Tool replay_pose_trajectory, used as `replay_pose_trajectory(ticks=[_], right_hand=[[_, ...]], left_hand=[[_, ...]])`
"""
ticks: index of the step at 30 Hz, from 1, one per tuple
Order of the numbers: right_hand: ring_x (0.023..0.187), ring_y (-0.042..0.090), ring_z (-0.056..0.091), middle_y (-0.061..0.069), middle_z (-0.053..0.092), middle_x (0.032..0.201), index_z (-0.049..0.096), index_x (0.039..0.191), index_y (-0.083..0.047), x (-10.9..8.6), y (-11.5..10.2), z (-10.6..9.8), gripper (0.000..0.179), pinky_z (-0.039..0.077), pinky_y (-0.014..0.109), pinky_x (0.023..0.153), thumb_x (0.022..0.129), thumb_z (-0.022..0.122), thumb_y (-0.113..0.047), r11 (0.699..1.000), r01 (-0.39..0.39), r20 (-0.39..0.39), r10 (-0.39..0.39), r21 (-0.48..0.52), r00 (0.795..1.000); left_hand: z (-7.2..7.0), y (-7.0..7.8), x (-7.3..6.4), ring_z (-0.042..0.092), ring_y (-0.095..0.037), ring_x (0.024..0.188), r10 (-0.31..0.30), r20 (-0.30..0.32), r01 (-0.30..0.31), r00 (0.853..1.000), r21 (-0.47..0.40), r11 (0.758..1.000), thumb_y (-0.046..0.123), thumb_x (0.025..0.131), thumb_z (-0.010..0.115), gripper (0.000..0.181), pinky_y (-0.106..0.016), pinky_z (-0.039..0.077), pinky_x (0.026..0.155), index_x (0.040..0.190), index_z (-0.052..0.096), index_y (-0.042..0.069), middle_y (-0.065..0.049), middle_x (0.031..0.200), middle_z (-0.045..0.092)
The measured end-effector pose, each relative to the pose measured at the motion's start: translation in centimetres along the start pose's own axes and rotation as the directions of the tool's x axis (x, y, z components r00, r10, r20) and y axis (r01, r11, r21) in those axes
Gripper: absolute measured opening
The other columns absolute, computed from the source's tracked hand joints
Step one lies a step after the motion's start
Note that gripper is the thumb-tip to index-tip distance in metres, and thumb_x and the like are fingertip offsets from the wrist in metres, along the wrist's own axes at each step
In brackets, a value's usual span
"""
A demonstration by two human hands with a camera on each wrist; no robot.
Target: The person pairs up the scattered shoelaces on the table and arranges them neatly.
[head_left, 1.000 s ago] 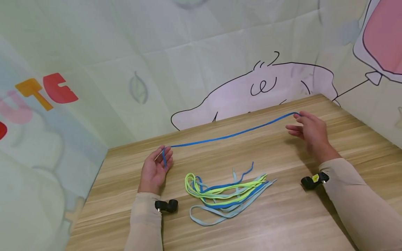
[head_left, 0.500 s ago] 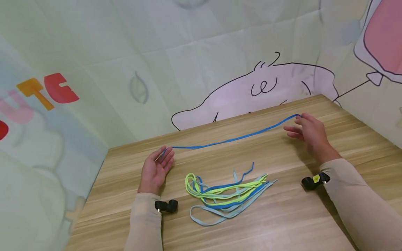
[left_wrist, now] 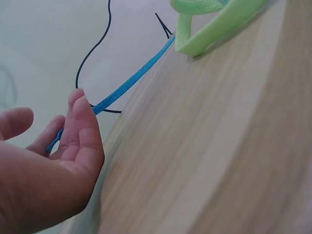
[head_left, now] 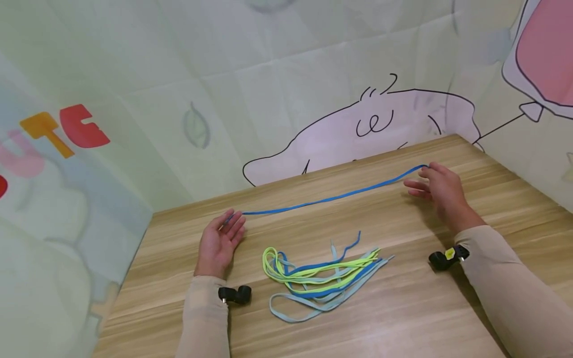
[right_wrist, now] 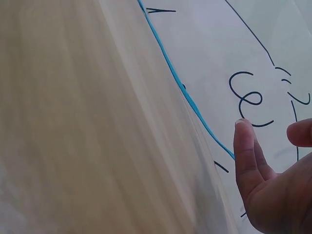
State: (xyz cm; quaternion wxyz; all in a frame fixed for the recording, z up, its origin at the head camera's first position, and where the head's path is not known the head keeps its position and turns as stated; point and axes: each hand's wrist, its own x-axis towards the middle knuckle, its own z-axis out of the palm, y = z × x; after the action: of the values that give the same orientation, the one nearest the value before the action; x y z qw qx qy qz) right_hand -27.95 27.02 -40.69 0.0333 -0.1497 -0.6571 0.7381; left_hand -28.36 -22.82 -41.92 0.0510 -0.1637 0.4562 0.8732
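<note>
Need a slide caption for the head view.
Blue shoelace strung between left hand and right hand, beyond the multicolored lace pile on a wooden table.

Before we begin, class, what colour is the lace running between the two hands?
Blue; the lace shows best in the head view.

I can't make out the far tip of the blue lace [head_left: 331, 200] at the right hand [head_left: 447, 191], where the fingers cover it; that wrist's view loses it behind them too. At the left hand [head_left: 218, 244] the fingers hide a short stretch. In the bundle of laces [head_left: 320, 295] the strands overlap too much for me to count. The left wrist view crops a yellow-green lace [left_wrist: 184, 34] at the top. Both sleeves [head_left: 515, 288] run out of frame, the pink balloon [head_left: 550, 54] is cut at upper right, and the tabletop [head_left: 403, 318] hides the drawn figure's [head_left: 331, 129] lower part.
</note>
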Motion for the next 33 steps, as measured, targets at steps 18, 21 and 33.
replay_pose_trajectory(ticks=[18,21,33], right_hand=[[0.101,0.008,0.069,0.005,0.007,0.168,0.014,0.161,-0.010,0.39,0.18,-0.15,0.060,0.054,0.023,0.084,0.108,0.039,-0.028,0.999,-0.008,-0.072,0.011,0.042,0.997],[0.099,0.008,0.070,0.003,0.006,0.168,0.016,0.160,-0.009,0.39,0.23,-0.17,0.061,0.054,0.023,0.083,0.108,0.041,-0.027,0.998,-0.006,-0.084,0.011,0.057,0.996],[0.092,0.006,0.070,0.013,0.036,0.155,0.032,0.154,-0.006,0.46,0.50,-0.23,0.054,0.055,0.023,0.081,0.107,0.046,-0.028,0.999,0.022,-0.062,-0.020,0.029,0.998]], left_hand=[[-0.04,-0.13,0.06,0.069,-0.017,0.105,0.007,0.012,-0.008,1.000,0.028,1.000,0.026,0.107,0.048,0.030,-0.028,0.051,0.093,0.133,0.053,0.012,-0.003,0.117,0.071],[0.01,-0.22,0.07,0.069,-0.016,0.103,0.011,0.015,-0.011,1.000,0.025,1.000,0.025,0.107,0.048,0.026,-0.029,0.051,0.092,0.128,0.056,0.011,-0.003,0.111,0.073],[0.27,-0.57,-0.10,0.069,-0.015,0.088,0.022,0.011,-0.022,1.000,0.006,1.000,0.023,0.106,0.049,0.019,-0.027,0.054,0.084,0.108,0.064,0.012,-0.002,0.094,0.072]])
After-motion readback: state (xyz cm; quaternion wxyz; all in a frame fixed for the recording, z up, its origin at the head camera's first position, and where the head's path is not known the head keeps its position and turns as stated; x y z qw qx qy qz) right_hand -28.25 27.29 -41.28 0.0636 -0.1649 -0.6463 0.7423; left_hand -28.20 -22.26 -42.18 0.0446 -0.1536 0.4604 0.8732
